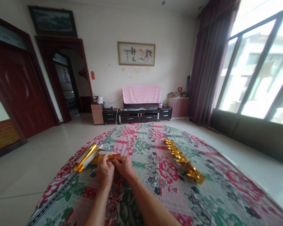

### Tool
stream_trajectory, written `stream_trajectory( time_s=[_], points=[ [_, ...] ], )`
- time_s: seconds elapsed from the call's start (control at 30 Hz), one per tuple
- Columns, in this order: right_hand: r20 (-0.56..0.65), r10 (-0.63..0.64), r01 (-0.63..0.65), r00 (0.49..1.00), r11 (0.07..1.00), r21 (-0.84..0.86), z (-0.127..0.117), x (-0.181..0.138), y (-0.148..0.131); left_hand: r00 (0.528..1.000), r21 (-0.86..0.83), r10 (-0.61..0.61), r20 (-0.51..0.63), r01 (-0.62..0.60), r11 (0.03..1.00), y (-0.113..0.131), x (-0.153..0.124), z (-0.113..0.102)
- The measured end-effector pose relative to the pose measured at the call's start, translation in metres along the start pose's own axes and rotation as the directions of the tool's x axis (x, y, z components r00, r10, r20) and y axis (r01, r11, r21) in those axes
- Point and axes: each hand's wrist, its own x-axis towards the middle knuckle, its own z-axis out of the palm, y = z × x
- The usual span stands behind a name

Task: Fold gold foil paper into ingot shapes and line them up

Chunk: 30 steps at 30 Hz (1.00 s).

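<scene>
Both hands are out over the patterned cloth [179,201], nearer its L edge than its R. L hand [105,169] pinches gold paper [116,155] btwn thumb & fingers; R hand [124,165] is just beside it, fingertips pressed tog. on the same paper, toward its R end. White underside shows along the paper's far edge.

Curled gold sheet [86,157], white on its other face, lies just L of the hands, nr the cloth's L edge; can't tell if it's one layer or several. Row of folded gold pcs [176,153] sits on the R half, slanting from nr the far edge down toward the R edge, pcs touching or overlapping; too small to tell if they're hollow.

Past the cloth's far edge, low black cabinet [129,119] w/ drawers shut, so contents hidden; open slots mid-front too dark to read. On its top: pink cover [141,94] draped over a dark panel, small figurine [160,105] nr the R end. Pinkish cupboard [179,108] at R, front closed, assorted bits crowded on top, incl. a red heart-shaped item [179,89].
</scene>
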Motion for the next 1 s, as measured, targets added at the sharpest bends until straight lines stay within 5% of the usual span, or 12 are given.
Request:
stream_trajectory(
  time_s=[0.17,0.33,0.7,1.0],
  points=[
    [-0.021,0.035,-0.033,0.999,0.995,0.096,-0.014,-0.014,-0.002,0.999,0.042,-0.009,-0.031,0.01,0.999,-0.003,0.002,0.002],
    [0.061,0.211,-0.22,0.976,0.932,0.288,-0.021,-0.027,0.0,0.999,0.033,-0.008,-0.034,0.009,0.999,-0.006,0.003,0.003],
    [0.207,0.322,-0.379,0.924,0.843,0.381,-0.043,-0.044,0.004,0.997,0.041,0.071,0.017,-0.071,0.997,-0.006,0.0,-0.001],
    [-0.053,0.328,-0.309,0.943,0.926,0.219,-0.073,-0.049,0.023,0.994,-0.032,0.065,-0.091,-0.069,0.997,0.001,0.0,-0.003]
  ],
)
